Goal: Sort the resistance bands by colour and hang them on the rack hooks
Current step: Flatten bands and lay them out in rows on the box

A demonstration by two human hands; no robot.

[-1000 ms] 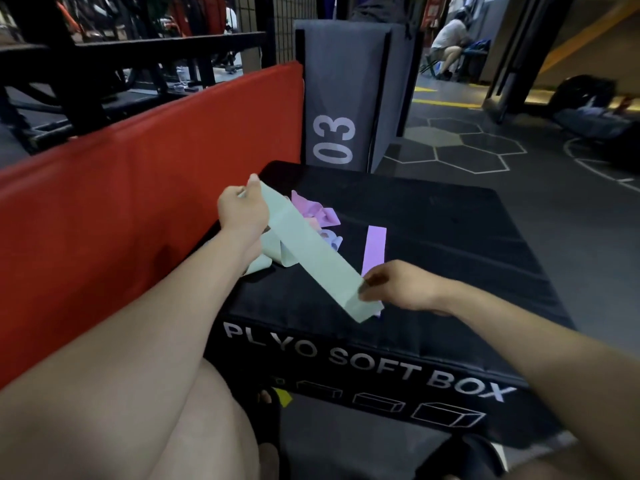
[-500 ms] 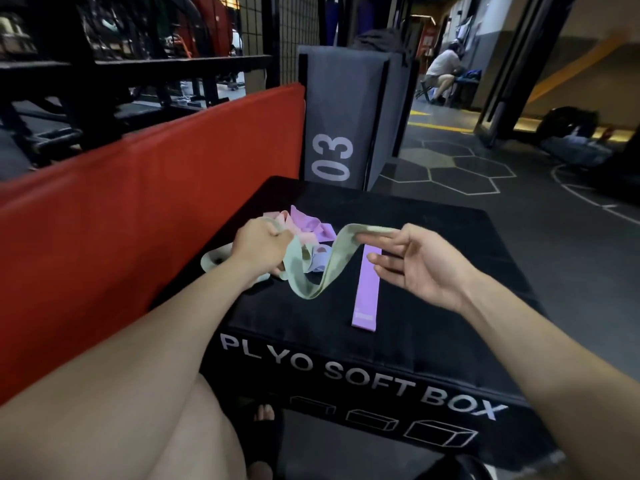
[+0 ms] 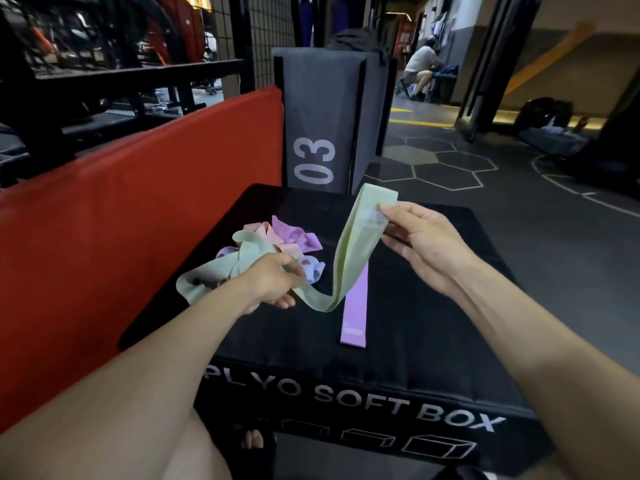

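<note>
A pale green band (image 3: 353,258) hangs slack between both hands over the black plyo soft box (image 3: 433,344). My right hand (image 3: 419,244) pinches its upper end at the right, thumb on top. My left hand (image 3: 273,285) grips its lower end near the middle of the box. A purple band (image 3: 355,313) lies flat on the box under the green one. A tangle of pink, purple, lilac and green bands (image 3: 277,244) sits behind my left hand. No hooks are visible.
A red pad (image 3: 138,220) runs along the left of the box. A grey box marked 03 (image 3: 322,123) stands behind it. A black metal rack (image 3: 121,74) fills the upper left. A seated person (image 3: 420,69) is far back; floor lies to the right.
The green band was stretched taut, then went slack. My right hand has lifted its end up and to the right; my left hand has dropped lower. The view tilted up.
</note>
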